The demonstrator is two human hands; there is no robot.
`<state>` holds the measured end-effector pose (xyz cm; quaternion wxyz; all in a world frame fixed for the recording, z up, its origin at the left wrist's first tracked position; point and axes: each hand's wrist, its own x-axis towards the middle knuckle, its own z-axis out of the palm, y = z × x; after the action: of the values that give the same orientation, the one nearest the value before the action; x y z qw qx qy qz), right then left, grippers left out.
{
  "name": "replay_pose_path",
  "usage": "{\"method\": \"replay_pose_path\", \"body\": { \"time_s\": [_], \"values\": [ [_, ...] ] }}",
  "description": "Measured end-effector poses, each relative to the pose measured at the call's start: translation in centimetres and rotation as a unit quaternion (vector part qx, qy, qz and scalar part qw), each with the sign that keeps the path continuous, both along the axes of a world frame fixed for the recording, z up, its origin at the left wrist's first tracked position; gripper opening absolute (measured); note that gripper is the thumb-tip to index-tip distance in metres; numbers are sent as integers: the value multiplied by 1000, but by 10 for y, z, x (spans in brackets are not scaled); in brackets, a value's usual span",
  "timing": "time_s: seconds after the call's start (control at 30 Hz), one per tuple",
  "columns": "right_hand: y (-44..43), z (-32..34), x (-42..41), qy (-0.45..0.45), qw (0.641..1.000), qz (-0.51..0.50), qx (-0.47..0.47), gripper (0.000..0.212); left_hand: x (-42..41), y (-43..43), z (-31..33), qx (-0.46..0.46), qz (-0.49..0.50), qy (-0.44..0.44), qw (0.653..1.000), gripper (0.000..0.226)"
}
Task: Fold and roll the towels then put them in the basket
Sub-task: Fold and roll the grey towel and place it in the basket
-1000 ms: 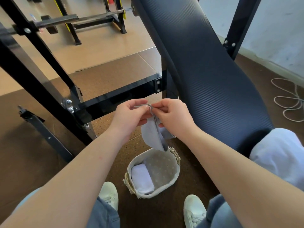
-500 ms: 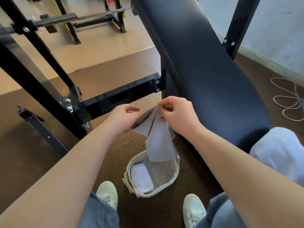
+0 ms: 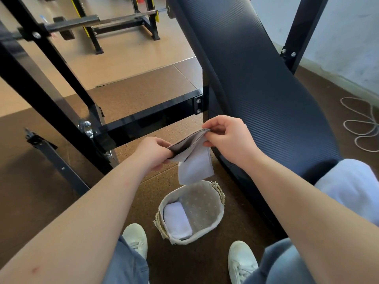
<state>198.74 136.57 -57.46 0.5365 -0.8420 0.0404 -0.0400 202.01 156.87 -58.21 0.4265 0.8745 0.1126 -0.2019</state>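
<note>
The left hand (image 3: 154, 153) and right hand (image 3: 228, 138) each pinch a top corner of the grey towel (image 3: 194, 166), which hangs just above the basket (image 3: 203, 208). A rolled white towel (image 3: 177, 220) lies inside the basket, and a black bench pad (image 3: 256, 89) rises beside it.

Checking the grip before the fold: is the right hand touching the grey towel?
Touching. The head view shows the right hand pinching the grey towel at its upper corner.
</note>
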Motion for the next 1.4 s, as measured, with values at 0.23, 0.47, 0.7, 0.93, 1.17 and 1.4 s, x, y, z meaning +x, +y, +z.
{"method": "replay_pose_path", "body": {
  "time_s": [0.23,0.47,0.7,0.93,1.17,1.4],
  "values": [
    [-11,-10,-3,-20,967,11,-255,26,8,8,13,-21,31,-92,995,27],
    [-5,-6,-2,-62,965,7,-254,29,10,15,32,-99,29,-61,993,30],
    [-8,-3,0,55,994,-12,-99,21,11,21,21,-84,-27,34,996,20],
    [-9,-2,1,187,972,-30,136,22,3,24,31,-169,-117,50,977,24],
    [-11,3,3,207,959,-6,195,51,-1,23,23,-156,-44,48,986,24],
    [-10,-4,4,157,982,-71,79,40,4,29,22,-238,19,39,970,25]
  ]
}}
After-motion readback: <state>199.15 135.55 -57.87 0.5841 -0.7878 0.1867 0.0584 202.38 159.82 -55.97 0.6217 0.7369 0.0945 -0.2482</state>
